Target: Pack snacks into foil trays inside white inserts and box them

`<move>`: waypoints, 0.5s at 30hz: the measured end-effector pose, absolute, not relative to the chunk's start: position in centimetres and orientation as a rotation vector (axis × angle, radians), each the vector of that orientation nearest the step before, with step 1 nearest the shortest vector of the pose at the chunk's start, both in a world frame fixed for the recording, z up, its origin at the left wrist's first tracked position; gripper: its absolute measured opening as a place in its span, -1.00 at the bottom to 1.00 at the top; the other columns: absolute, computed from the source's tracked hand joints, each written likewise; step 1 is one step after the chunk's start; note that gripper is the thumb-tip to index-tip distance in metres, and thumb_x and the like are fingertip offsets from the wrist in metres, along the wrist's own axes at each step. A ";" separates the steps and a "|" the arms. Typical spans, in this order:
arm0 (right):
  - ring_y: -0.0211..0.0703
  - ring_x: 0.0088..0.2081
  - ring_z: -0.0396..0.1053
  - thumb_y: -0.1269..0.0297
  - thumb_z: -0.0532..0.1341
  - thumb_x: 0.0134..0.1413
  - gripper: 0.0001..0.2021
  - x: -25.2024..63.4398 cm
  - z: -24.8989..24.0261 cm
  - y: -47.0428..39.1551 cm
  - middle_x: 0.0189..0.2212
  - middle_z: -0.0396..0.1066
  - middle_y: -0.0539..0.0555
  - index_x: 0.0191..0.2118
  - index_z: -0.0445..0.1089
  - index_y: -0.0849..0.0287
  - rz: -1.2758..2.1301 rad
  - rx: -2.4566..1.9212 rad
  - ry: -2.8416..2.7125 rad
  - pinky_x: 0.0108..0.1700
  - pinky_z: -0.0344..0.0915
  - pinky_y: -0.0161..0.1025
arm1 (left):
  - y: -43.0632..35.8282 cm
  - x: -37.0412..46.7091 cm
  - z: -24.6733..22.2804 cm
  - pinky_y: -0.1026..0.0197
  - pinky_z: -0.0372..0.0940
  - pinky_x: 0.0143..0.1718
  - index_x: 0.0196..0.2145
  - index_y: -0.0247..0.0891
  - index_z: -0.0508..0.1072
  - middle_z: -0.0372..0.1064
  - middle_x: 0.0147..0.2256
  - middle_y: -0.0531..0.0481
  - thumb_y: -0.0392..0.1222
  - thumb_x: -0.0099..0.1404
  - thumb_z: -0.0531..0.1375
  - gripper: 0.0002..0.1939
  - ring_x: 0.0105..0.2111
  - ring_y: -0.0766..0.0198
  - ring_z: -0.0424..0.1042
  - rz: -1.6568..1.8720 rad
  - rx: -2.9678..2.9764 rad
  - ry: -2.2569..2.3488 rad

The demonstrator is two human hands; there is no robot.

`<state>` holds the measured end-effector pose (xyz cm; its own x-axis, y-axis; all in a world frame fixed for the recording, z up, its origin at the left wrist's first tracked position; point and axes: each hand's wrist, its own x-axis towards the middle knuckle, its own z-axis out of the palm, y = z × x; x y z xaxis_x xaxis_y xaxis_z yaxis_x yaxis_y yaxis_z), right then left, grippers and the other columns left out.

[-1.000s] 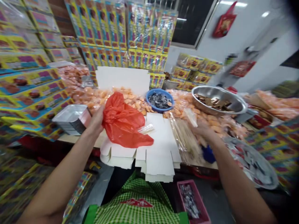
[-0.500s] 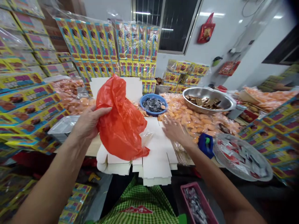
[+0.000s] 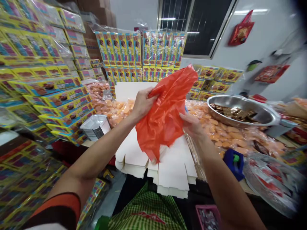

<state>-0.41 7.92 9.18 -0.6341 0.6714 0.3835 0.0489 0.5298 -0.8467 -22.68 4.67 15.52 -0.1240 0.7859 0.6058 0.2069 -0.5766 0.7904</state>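
Note:
A crumpled red plastic bag (image 3: pixel 165 111) hangs above a stack of flat white cardboard pieces (image 3: pixel 172 169). My left hand (image 3: pixel 144 103) grips its upper left side, fingers closed on the plastic. At the bag's right edge is my right hand (image 3: pixel 193 124), its fingers close against the plastic and partly hidden behind it; whether they pinch it cannot be made out. The bag covers almost all of the blue bowl behind it.
Wrapped orange pieces (image 3: pixel 227 134) cover the table's back. A steel bowl (image 3: pixel 271 115), a blue tape dispenser (image 3: pixel 233 163) and a clear basin (image 3: pixel 271 182) are at right. Foil trays (image 3: pixel 94 124) and stacked yellow boxes (image 3: pixel 59 102) stand left.
The red bag has moved right and up with my left hand. My right hand has come from the cardboard's edge to the bag's right side. The view has turned left.

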 end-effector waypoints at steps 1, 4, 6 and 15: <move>-0.12 0.41 0.08 0.17 -0.22 0.37 -0.32 -1.2 8.8 8.2 0.49 -0.10 0.05 0.53 -0.39 0.12 1.062 -0.614 -2.121 0.33 0.21 -0.07 | 5.8 -22.8 16.3 0.22 0.36 -0.11 -0.35 -0.31 0.52 0.51 -0.36 0.08 -0.23 0.18 0.28 -0.90 -0.17 0.22 0.51 1.806 1.800 1.194; -0.13 0.41 0.07 0.19 -0.35 0.43 -0.38 -2.6 5.5 8.1 0.48 -0.08 0.10 0.53 -0.30 0.14 0.789 -0.769 -2.435 0.28 0.24 -0.08 | 8.0 -24.3 19.7 0.28 0.31 -0.15 -0.35 -0.27 0.52 0.50 -0.37 0.13 -0.12 0.25 0.26 -0.85 -0.07 0.27 0.49 1.924 1.849 1.443; 0.01 0.35 0.17 0.08 -0.11 0.43 -0.39 -3.0 2.6 6.9 0.42 0.11 0.16 0.49 -0.07 0.13 0.681 -0.821 -2.605 0.26 0.26 -0.02 | 8.2 -25.8 22.1 0.28 0.33 -0.21 -0.29 -0.16 0.52 0.54 -0.32 0.17 -0.02 0.30 0.21 -0.82 0.04 0.25 0.47 2.032 1.758 1.509; 0.07 0.04 0.40 0.59 -0.03 0.18 -0.35 0.0 -2.1 3.2 0.00 0.48 0.27 0.38 0.21 0.24 0.123 -1.528 -2.625 0.17 0.27 -0.03 | 5.5 -35.4 23.3 0.31 0.41 -0.27 -0.38 -0.14 0.38 0.54 -0.20 0.33 -0.07 0.31 0.16 -0.86 0.16 0.20 0.42 2.245 1.368 1.879</move>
